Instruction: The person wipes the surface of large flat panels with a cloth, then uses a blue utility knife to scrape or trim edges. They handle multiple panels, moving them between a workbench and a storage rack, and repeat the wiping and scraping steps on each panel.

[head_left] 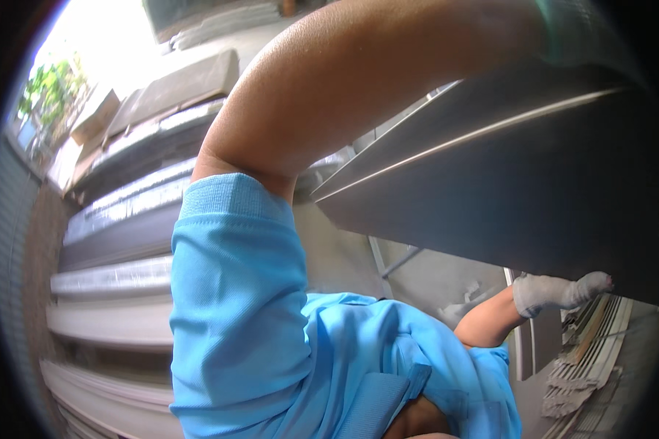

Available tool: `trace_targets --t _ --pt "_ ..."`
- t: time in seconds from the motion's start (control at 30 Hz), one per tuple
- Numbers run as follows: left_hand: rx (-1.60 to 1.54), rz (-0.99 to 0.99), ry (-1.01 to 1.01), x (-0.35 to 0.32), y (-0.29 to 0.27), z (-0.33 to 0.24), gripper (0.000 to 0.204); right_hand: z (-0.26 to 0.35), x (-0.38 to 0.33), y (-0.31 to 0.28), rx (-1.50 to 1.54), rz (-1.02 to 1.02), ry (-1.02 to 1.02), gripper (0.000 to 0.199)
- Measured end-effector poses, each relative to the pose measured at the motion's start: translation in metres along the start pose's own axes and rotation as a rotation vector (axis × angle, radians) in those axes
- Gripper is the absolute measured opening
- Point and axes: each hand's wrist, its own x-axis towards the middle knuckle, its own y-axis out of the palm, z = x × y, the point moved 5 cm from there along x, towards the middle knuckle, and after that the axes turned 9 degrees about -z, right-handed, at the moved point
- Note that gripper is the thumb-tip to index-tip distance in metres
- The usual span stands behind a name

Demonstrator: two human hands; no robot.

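Panel [505,183]: slanting across the right side, long and dark, a pale line running along it.
Left hand [589,36]: reaching over, gloved, toward the panel's upper side; blur is hiding the fingers, so I cannot tell its grip.
Right hand [564,291]: touching the lower edge, gloved, well apart from the left; whether it is clamping there, I cannot tell.
Good handling: spreading the hands along opposite edges is probably steadying such length best; minding the far corner is likely preventing knocks.
Strips [593,347]: lying below the right hand.
Boards [110,322]: lying stacked at left, some shining with wrap.
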Motion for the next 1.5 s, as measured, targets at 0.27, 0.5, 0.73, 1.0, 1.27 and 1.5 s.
trace_targets --t 0.27,0.5,0.73,1.0,1.27,1.5 --pt "0.047 0.195 0.054 0.007 0.023 0.097 0.060 -0.019 -0.029 0.056 0.368 0.003 0.049 0.047" --pt "0.027 0.027 -0.123 -0.070 0.026 0.239 0.065 -0.048 -0.032 0.069 -0.041 -0.406 -0.027 0.050" --pt "0.061 0.133 -0.165 -0.054 0.045 0.355 0.077 -0.110 -0.055 0.046 -0.352 -0.345 -0.103 0.053" --pt "0.094 0.571 -0.115 -0.005 0.060 0.513 0.082 -0.202 -0.121 0.044 -1.005 -0.291 -0.452 0.052" --pt "-0.036 0.753 -0.092 0.004 0.107 0.623 0.085 -0.255 -0.193 0.028 0.348 -0.434 0.375 0.059" --pt "-0.203 0.815 -0.012 -0.003 0.165 0.676 0.084 -0.279 -0.236 0.039 0.540 -0.327 0.633 0.071"
